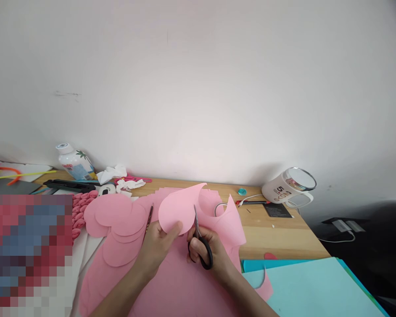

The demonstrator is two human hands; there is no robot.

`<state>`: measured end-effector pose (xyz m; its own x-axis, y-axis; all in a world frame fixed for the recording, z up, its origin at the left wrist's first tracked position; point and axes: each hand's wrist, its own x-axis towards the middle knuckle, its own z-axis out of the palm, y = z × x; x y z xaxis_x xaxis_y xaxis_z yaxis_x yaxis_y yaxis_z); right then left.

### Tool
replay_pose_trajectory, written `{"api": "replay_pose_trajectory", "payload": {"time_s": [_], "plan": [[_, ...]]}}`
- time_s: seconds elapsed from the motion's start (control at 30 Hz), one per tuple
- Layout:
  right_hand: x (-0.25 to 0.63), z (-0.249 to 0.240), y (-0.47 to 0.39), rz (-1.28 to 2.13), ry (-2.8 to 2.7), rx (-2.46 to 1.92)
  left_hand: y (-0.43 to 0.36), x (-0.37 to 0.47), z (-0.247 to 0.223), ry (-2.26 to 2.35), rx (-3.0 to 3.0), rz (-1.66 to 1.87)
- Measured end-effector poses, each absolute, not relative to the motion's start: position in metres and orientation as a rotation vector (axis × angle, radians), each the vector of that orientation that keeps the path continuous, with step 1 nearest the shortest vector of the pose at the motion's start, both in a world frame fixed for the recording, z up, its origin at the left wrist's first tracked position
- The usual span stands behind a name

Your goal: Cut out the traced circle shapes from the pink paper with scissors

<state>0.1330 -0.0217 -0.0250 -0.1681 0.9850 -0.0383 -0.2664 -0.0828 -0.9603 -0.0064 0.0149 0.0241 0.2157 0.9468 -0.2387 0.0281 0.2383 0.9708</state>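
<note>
My left hand (160, 244) pinches the lower edge of a pink paper sheet (176, 209), thumb on top, where a rounded shape is partly cut out. In my right hand (207, 248) is a pair of scissors (205, 254) with black handles, fingers through the loops. Its blades point up and away from me, against the right edge of the rounded part. The rest of the sheet curls up to the right of the blades. Beneath both hands lie large pink sheets (185, 286). Several cut pink paper circles (120, 218) overlap to the left, near a dark pencil (148, 220).
At the back left stand a white bottle (75, 163), a black utility knife (66, 185) and crumpled tissue (112, 174). A white mug (280, 187) sits at the back right. Light blue sheets (317, 281) lie at the front right. The left corner is pixelated.
</note>
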Motion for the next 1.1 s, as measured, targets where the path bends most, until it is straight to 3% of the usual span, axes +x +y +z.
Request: {"api": "replay_pose_trajectory", "payload": {"time_s": [0.83, 1.1], "plan": [[0.124, -0.03, -0.027, 1.51, -1.108, -1.007, 0.011, -0.003, 0.026, 1.281, 1.209, 0.849], [0.13, -0.018, -0.021, 1.379, -1.206, -0.97, 0.007, 0.0, 0.026, 1.294, 1.282, 0.785]]}}
